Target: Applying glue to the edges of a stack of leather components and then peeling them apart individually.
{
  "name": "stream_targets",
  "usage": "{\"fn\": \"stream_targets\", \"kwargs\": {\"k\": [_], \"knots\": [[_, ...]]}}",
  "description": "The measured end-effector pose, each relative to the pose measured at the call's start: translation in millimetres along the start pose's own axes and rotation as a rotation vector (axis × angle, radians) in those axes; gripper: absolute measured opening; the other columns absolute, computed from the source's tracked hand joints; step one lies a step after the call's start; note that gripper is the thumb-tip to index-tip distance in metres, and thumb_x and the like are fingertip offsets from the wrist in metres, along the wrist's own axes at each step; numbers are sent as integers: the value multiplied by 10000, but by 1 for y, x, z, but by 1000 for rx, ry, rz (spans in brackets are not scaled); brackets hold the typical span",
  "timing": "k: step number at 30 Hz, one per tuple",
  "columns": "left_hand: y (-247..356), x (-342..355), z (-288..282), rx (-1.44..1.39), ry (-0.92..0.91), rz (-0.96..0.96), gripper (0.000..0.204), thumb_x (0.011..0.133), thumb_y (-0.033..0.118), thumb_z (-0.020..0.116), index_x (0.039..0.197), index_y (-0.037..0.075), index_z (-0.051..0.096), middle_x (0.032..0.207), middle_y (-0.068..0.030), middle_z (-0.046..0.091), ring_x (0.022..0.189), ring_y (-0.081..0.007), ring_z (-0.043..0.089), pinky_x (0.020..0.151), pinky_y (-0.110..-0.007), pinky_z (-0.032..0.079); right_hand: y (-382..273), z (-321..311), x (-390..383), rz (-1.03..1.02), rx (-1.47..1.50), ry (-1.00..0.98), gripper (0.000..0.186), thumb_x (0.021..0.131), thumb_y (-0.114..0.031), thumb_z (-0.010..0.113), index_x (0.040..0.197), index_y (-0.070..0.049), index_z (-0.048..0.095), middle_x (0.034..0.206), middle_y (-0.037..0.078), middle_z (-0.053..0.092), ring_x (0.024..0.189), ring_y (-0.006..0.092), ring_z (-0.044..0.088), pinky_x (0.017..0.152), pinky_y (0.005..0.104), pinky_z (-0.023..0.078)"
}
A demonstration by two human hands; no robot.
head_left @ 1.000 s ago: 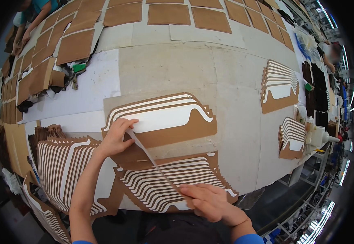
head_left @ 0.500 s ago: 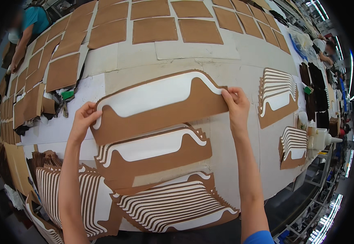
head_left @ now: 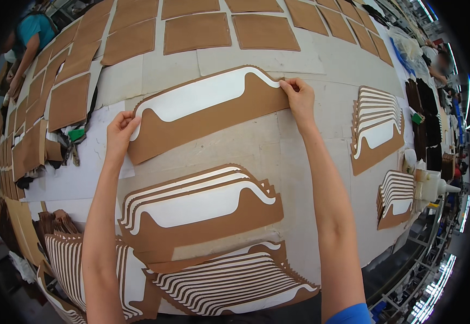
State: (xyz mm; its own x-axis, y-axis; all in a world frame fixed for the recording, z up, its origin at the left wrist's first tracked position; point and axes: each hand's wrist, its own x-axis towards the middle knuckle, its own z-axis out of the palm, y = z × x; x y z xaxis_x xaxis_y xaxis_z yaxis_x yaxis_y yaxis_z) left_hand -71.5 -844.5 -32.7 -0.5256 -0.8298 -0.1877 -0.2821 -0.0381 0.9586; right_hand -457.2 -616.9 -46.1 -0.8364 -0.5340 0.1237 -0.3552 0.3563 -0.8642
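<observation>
A long brown leather-like panel with a white shaped strip along its upper part spans between my hands. Its left end is pinched by my left hand, thumb on top. My right hand grips the upper right corner between thumb and fingers. Whether the panel touches the table cannot be told. Just below it lies a small staggered stack of matching panels. Nearer to me, a larger fanned stack shows many white bands, and another fanned stack sits partly behind my left forearm.
Plain brown rectangular pieces lie in rows across the far table. Two fanned stacks of smaller panels rest at right, near a white squeeze bottle. A person in a teal top stands far left; another person is far right.
Both hands have carried the panel farther up the table, away from the small stack. More of that stack now shows. My view has shifted slightly.
</observation>
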Motion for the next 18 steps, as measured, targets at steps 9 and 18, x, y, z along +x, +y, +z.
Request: {"fn": "stream_targets", "kwargs": {"k": [9,18], "knots": [[-14,9,6,53,44,33,158,933,125,675,1048,18,657,898,4,690,805,-43,615,741,-187,467,9,3,8,2,-38,84,215,835,-243,730,895,-37,734,813,86,717,774,194,660,732,326,501],[-12,13,13,299,143,128,272,896,202,713,1089,15,666,891,-18,698,768,-84,623,700,-249,482,6,2,12,-5,-177,44,250,835,-259,725,921,-24,717,838,100,707,785,230,662,736,353,507]]}}
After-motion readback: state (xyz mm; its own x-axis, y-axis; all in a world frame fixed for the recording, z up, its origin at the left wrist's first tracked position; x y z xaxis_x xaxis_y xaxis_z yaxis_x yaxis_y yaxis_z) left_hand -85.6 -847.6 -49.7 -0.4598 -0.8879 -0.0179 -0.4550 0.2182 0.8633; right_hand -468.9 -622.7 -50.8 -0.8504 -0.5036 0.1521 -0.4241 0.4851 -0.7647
